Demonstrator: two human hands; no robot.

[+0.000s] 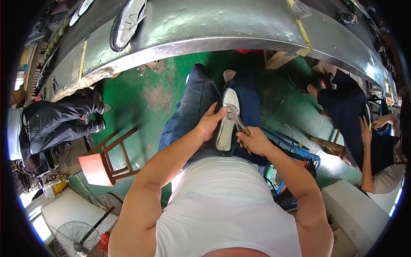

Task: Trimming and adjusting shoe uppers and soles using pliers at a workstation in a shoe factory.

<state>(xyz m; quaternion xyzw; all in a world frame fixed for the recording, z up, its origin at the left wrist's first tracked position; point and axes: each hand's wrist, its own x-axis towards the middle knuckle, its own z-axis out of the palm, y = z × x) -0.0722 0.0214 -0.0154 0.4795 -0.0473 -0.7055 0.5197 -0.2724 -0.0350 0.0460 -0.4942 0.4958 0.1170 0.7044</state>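
A dark shoe upper with a pale sole side (224, 138) lies bottom up across my lap, its edge stitched or pleated around the toe. My left hand (209, 121) grips the shoe by its left side, with the thumb on the pale face. In my right hand (255, 141) are metal pincers (235, 115) with yellowish handles. Their jaws rest against the middle of the pale sole side, close to my left thumb. Whether the jaws are pinching anything is too small to tell.
A metal-topped workbench (222, 25) runs across in front of me, with another upturned shoe (127, 26) and a clear cup (301, 9) on it. A wooden stool (97, 169) stands at left. People sit or stand at both sides. A fan (77, 240) is at lower left.
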